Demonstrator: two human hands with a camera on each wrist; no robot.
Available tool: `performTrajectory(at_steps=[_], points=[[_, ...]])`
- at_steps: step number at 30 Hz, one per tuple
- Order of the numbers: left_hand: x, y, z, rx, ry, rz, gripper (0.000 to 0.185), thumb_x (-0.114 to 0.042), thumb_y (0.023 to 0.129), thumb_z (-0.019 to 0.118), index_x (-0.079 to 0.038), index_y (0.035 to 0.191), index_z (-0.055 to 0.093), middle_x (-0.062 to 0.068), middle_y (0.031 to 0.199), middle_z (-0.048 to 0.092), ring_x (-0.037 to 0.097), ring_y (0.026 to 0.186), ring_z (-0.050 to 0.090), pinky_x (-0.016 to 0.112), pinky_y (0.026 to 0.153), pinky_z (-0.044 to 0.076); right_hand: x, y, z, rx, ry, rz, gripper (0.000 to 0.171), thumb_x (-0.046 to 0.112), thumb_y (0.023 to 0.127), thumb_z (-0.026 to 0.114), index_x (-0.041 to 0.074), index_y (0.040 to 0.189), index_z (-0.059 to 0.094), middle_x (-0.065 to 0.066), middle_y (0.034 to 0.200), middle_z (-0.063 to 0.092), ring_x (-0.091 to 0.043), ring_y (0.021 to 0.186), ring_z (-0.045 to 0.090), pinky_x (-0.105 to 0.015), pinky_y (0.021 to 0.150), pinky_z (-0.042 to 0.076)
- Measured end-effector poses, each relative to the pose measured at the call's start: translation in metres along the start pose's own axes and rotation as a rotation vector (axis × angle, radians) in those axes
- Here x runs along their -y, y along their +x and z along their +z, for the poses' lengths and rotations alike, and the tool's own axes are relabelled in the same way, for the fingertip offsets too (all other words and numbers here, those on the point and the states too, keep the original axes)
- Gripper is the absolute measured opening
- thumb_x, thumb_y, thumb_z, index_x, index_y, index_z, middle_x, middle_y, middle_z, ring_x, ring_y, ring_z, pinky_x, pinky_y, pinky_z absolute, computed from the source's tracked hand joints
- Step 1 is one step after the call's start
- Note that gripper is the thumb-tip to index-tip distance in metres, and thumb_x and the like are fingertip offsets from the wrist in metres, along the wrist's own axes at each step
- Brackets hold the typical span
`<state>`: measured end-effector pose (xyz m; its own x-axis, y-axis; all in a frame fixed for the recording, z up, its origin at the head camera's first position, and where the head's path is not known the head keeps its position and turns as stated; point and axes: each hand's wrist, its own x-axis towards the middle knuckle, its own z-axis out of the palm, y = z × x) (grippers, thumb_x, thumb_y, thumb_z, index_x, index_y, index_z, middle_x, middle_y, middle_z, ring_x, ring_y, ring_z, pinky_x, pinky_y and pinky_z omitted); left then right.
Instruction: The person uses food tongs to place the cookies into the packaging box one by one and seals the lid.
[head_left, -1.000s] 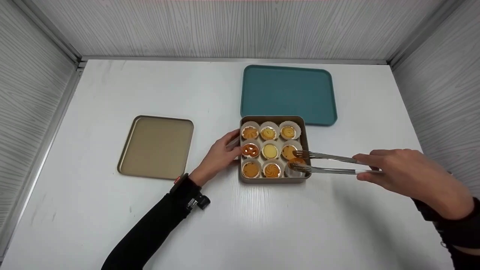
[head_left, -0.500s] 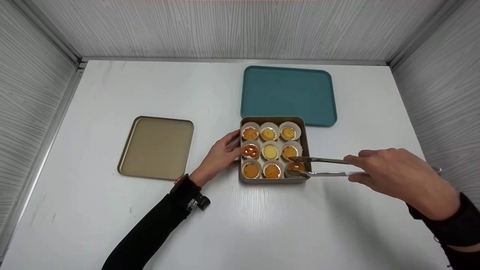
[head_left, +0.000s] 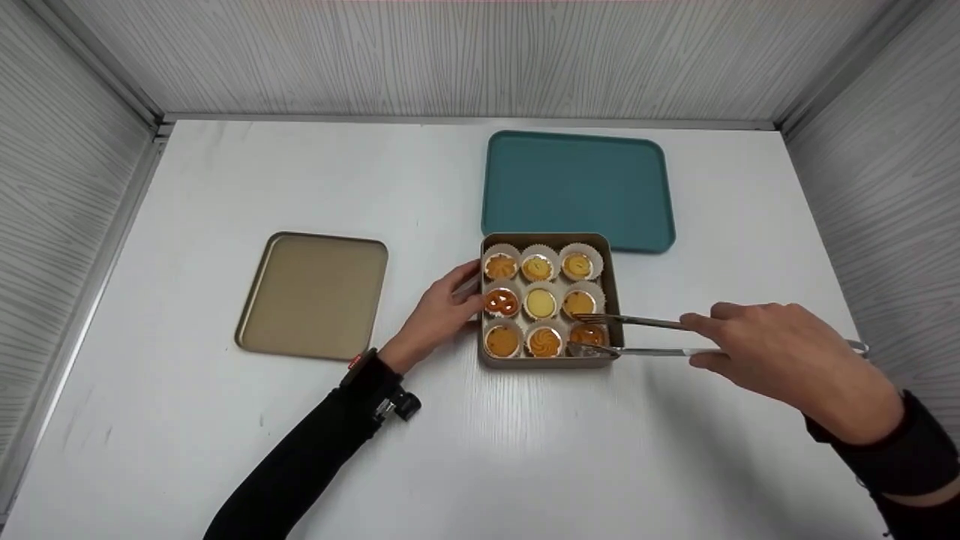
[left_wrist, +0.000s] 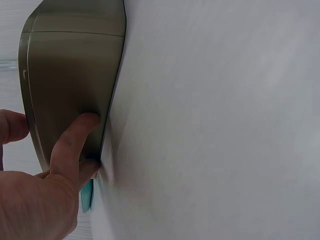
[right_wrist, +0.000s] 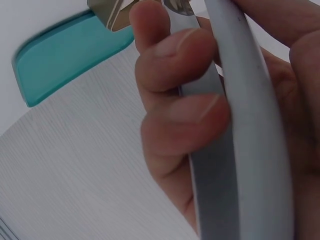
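A square bronze-coloured tin (head_left: 551, 363) holds several small round pastries in paper cups, set in rows. At its left wall is my left hand (head_left: 442, 313); in the left wrist view the extended fingers (left_wrist: 70, 142) press against the metal side. My right hand (head_left: 791, 360) holds metal tongs (head_left: 652, 351) from the right, and the right wrist view shows its fingers wrapped around the handles. The tong tips reach over the tin's right wall, one on each side of a glazed orange tart (head_left: 589, 334) in the near right corner. Whether both tips touch it, I cannot tell.
Behind the tin lies a teal tray (head_left: 576, 187), its front edge next to the tin's back wall. A flat bronze lid (head_left: 313, 295) lies on the white table (head_left: 450, 457) to the left. Grey wood-grain panels stand around the back and sides.
My right hand and the tongs have moved left and slightly toward me. The glazed tart, which looked tilted between the tips, now sits lower in the corner. My left hand has stayed put.
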<state>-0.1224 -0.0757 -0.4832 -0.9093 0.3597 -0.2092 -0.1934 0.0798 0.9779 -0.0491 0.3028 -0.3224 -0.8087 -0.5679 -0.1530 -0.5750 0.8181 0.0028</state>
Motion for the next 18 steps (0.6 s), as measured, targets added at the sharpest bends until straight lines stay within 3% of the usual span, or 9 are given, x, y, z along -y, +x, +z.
performTrajectory(at_steps=[11, 18], points=[[0.0, -0.001, 0.001, -0.003, -0.002, -0.022, 0.065, -0.011, 0.104, 0.061, -0.005, 0.162, 0.032, 0.013, 0.165, 0.034, 0.029, 0.145, 0.044, 0.04, 0.109, 0.048, -0.013, -0.007, 0.006, -0.049, 0.085, -0.014, 0.037, 0.023, 0.084, 0.086, 0.018, 0.118, 0.073, 0.012, 0.074, 0.051, -0.002, 0.052, 0.039, -0.026, 0.047, 0.038], [-0.002, -0.001, 0.001, -0.006, -0.037, -0.058, 0.066, -0.011, 0.103, 0.061, -0.008, 0.162, 0.032, 0.012, 0.166, 0.033, 0.03, 0.143, 0.047, 0.045, 0.101, 0.055, -0.043, -0.004, 0.022, -0.315, 0.153, -0.055, 0.045, 0.015, 0.077, 0.091, 0.01, 0.118, 0.074, 0.011, 0.075, 0.055, 0.0, 0.057, 0.042, -0.022, 0.047, 0.037]])
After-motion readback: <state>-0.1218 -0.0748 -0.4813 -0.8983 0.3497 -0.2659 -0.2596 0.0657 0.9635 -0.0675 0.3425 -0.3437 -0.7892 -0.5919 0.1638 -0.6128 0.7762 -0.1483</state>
